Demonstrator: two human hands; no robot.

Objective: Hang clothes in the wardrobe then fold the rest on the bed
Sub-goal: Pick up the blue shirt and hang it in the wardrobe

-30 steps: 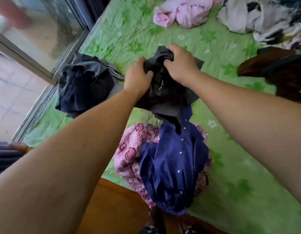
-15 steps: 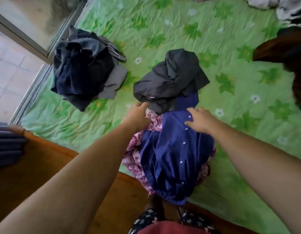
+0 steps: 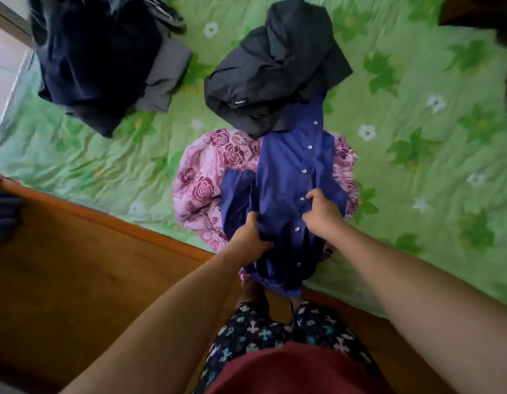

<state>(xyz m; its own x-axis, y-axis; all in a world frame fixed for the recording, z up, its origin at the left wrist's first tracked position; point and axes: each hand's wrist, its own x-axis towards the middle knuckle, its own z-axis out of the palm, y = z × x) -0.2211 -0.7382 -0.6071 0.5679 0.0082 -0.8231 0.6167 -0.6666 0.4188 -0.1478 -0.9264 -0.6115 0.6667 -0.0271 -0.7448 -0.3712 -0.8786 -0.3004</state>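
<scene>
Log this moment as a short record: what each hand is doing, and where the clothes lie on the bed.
left hand: grips blue shirt
right hand: grips it beside the buttons
blue shirt: lies on pink floral garment
dark grey garment: beyond the shirt, touching it
dark pile: far left on green sheet

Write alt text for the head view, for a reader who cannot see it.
The left hand and right hand grip a blue button shirt lying over a pink rose-print cloth on a green bedsheet. A dark grey garment lies beyond.
</scene>
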